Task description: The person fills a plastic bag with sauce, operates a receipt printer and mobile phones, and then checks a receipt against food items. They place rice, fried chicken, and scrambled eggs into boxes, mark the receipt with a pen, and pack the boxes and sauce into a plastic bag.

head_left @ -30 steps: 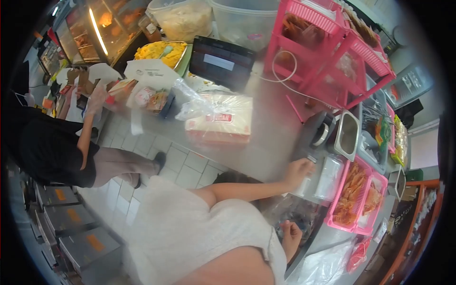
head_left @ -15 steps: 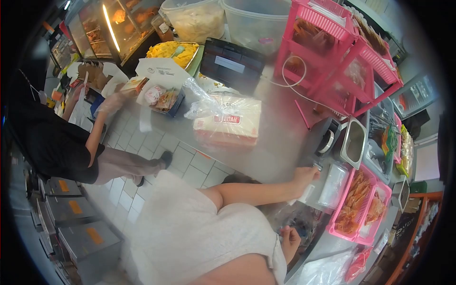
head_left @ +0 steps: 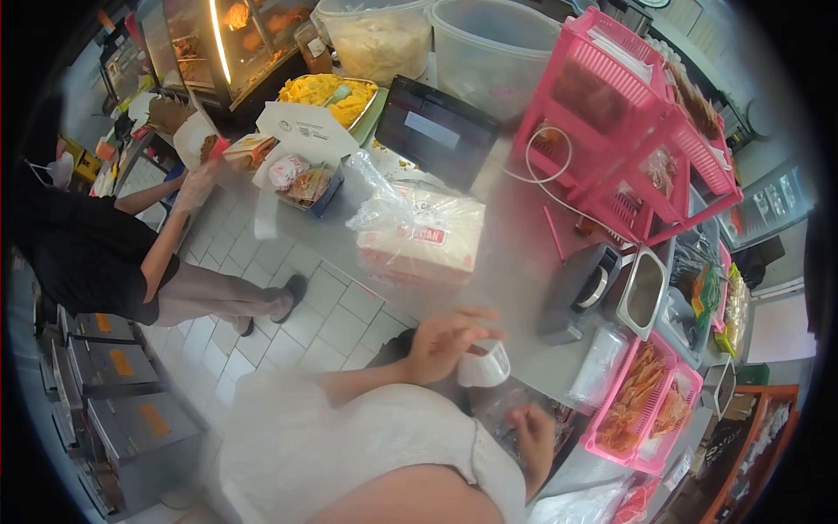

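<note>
My left hand [head_left: 443, 342] is raised in front of my chest and holds a small white cup [head_left: 484, 365] by its rim, just off the edge of the steel counter [head_left: 506, 253]. Lower down, my right hand [head_left: 534, 439] rests by a crumpled clear plastic bag [head_left: 511, 403] at the counter edge; its grip is unclear. A black machine [head_left: 578, 288] and a steel tub [head_left: 644, 288] stand on the counter beyond the cup.
A bagged loaf pack [head_left: 423, 237], a dark tablet screen [head_left: 436, 131], pink basket racks [head_left: 628, 131] and pink trays of fried food [head_left: 642, 397] crowd the counter. A person in black [head_left: 87, 253] stands at the left on the tiled floor, gloved hand by food boxes [head_left: 301, 175].
My left hand has pulled back from beside the black machine toward my chest, now carrying the small white cup. The person in black has reached higher toward the boxes.
</note>
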Demonstrator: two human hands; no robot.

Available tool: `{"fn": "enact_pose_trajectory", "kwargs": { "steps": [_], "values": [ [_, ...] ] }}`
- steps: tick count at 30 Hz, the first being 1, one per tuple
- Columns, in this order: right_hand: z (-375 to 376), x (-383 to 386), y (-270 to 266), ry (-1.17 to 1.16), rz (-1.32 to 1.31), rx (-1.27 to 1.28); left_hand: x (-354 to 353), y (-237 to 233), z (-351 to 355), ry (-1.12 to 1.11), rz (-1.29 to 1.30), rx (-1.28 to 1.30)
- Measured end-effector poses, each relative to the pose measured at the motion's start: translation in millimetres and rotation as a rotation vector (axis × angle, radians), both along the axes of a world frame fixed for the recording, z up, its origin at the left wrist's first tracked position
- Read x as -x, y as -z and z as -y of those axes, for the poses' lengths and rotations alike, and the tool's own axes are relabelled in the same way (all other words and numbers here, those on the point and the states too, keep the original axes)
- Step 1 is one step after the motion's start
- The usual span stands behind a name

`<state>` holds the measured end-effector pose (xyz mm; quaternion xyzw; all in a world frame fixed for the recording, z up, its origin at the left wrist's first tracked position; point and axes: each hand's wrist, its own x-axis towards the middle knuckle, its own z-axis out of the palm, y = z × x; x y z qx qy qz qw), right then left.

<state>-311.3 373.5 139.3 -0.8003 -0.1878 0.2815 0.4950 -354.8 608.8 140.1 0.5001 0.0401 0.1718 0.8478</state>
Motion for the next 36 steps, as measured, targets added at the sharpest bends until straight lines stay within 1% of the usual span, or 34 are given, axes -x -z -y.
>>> {"fn": "enact_pose_trajectory", "kwargs": {
  "steps": [2,3,5,6,8,9,10,11,12,13,14,15,16,18,19,21,22,23,24,25,26,27,28,29,31,32,34,35,36],
  "values": [
    [-29,-25,-12,-0.115,0.08,-0.046,8,-10,-19,-0.17,0.297,-0.071],
    [-45,-38,-19,-0.169,0.115,-0.085,8,-21,-30,-0.174,0.302,-0.074],
    [-72,-68,-19,-0.344,0.178,-0.147,0,-43,-56,-0.093,0.36,-0.008],
    [-88,-82,-17,-0.377,0.158,-0.201,-12,-44,-65,-0.099,0.369,-0.014],
    [-117,-104,-7,-0.421,0.151,-0.257,-44,-37,-84,-0.113,0.32,0.437],
    [-131,-114,-1,-0.381,0.172,-0.18,-58,-25,-100,-0.118,0.336,0.432],
    [-141,-120,7,-0.34,0.191,-0.103,-72,-6,-117,-0.203,0.324,0.073],
    [-146,-123,17,-0.349,0.203,-0.105,-82,7,-128,-0.286,0.304,-0.287],
    [-151,-124,28,-0.32,0.055,-0.141,-85,13,-133,-0.295,0.317,-0.294],
    [-155,-124,36,-0.291,-0.099,-0.172,-85,16,-137,-0.342,0.16,-0.386],
    [-158,-123,42,-0.301,-0.095,-0.171,-83,21,-140,-0.389,-0.004,-0.471],
    [-159,-121,47,-0.285,-0.171,-0.171,-79,19,-142,-0.401,-0.154,-0.574],
    [-161,-121,51,-0.268,-0.25,-0.171,-78,18,-140,-0.41,-0.159,-0.571],
    [-163,-123,56,-0.282,-0.29,-0.189,-75,12,-136,-0.512,-0.245,-0.771],
    [-163,-123,58,-0.286,-0.327,-0.205,-74,5,-133,-0.518,-0.259,-0.767],
    [-162,-127,63,-0.32,-0.366,-0.196,-73,-10,-127,-0.617,-0.47,-1.158],
    [-163,-129,63,-0.344,-0.39,-0.192,-77,-2,-130,-0.619,-0.481,-1.158],
    [-165,-129,64,-0.348,-0.398,-0.189,-82,12,-134,-0.659,-0.573,-1.294],
    [-168,-126,62,-0.339,-0.409,-0.192,-85,13,-136,-0.694,-0.665,-1.431],
    [-169,-123,62,-0.327,-0.418,-0.195,-87,13,-137,-0.689,-0.67,-1.43],
    [-170,-121,70,-0.325,-0.422,-0.192,-89,13,-139,-0.66,-0.761,-1.43],
    [-170,-120,84,-0.315,-0.367,-0.128,-91,6,-140,-0.629,-0.849,-1.429],
    [-172,-118,93,-0.305,-0.312,-0.063,-92,-1,-141,-0.623,-0.85,-1.428],
    [-172,-114,99,-0.303,-0.317,-0.059,-93,-10,-143,-0.63,-0.894,-1.435],
    [-177,-103,105,-0.251,0.185,0.273,-95,-27,-143,-0.616,-0.989,-1.453],
    [-180,-100,106,-0.257,0.18,0.277,-95,-23,-146,-0.614,-0.997,-1.449],
    [-186,-98,103,-0.287,0.353,0.529,-91,-16,-153,-0.735,-0.906,-1.778],
    [-184,-96,102,-0.298,0.358,0.533,-85,-14,-154,-0.742,-0.917,-1.768],
    [-181,-95,98,-0.294,0.467,0.554,-79,-18,-157,-0.739,-0.982,-1.778]
  ]
}}
